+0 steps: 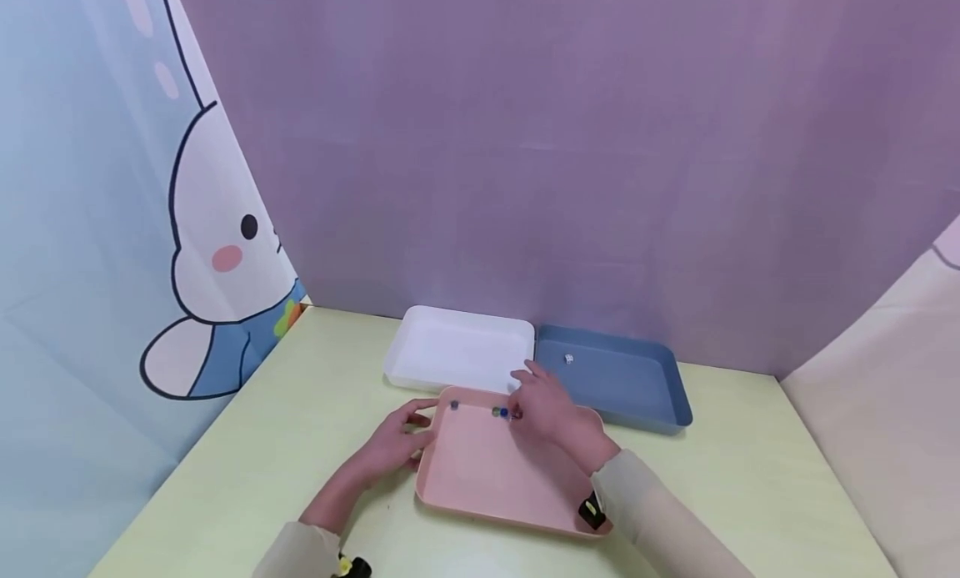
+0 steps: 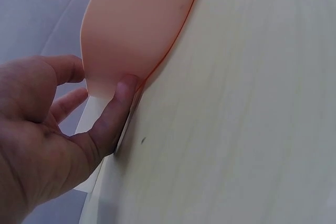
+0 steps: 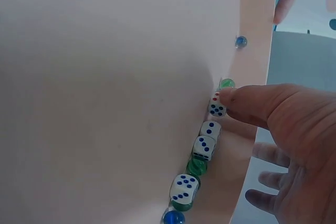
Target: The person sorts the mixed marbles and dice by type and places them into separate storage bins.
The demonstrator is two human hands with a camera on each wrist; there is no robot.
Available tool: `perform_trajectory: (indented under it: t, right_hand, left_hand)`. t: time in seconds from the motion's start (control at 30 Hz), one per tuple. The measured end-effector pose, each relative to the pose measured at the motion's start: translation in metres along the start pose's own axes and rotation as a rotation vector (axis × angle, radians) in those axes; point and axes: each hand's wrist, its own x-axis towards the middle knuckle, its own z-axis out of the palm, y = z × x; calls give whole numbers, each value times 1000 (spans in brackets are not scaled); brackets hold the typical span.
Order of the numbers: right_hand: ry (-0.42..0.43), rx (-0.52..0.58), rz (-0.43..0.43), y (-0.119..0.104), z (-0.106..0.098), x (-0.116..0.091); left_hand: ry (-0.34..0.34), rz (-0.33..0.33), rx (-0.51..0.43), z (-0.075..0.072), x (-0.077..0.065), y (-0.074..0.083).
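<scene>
A pink tray lies on the table, with small marbles and white dice along its far wall. At its left side my left hand holds the edge, the thumb against the outer wall and other fingertips at the rim. My right hand reaches over the far wall. Its thumb and a mostly hidden finger pinch a die with red and blue dots. Beside that die is a green marble; farther along sits a blue marble. Several dice and marbles line up on the other side.
Behind the pink tray stand a white tray on the left and a blue tray on the right. One white die lies in the blue tray. A purple curtain hangs behind the table.
</scene>
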Motion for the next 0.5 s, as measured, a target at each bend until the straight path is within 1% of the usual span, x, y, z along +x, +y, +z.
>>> perform_trajectory:
  t: [0.17,0.4,0.5]
  right_hand:
    - [-4,-8,1,-1,1,0]
    - [-24,-104,-41,-5,-1,5]
    - [-27,-105,-44,-6,-1,6]
  left_hand:
    - [-3,6,-1,1,-1,-1]
    - [-6,10,-7,1,-3,1]
    - [-4,12,-7,2,-4,2]
